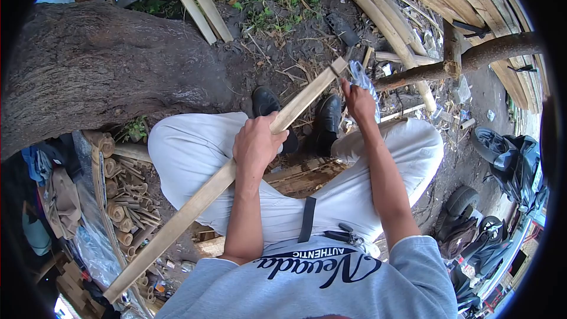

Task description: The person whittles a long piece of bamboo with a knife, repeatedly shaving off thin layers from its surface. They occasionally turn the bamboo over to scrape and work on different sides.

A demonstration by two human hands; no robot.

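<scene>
A long, flat bamboo slat (177,230) runs diagonally across my lap, from the lower left up to the ground ahead of my feet. Near its middle, the fingers of my left hand (255,142) are wrapped round it. My right hand (360,103) is closed by the slat's far end, on a thin dark tool (341,75) that looks like a narrow blade. The tool lies against the slat's edge at that end; its handle is mostly hidden in my fist.
A thick tree trunk (106,71) lies to the left. Stacked cut bamboo (121,218) sits at lower left, with a branch (460,62) and bamboo poles (384,18) at upper right. Bags and a motorcycle (508,153) stand on the right. Clear plastic (363,80) lies behind my right hand.
</scene>
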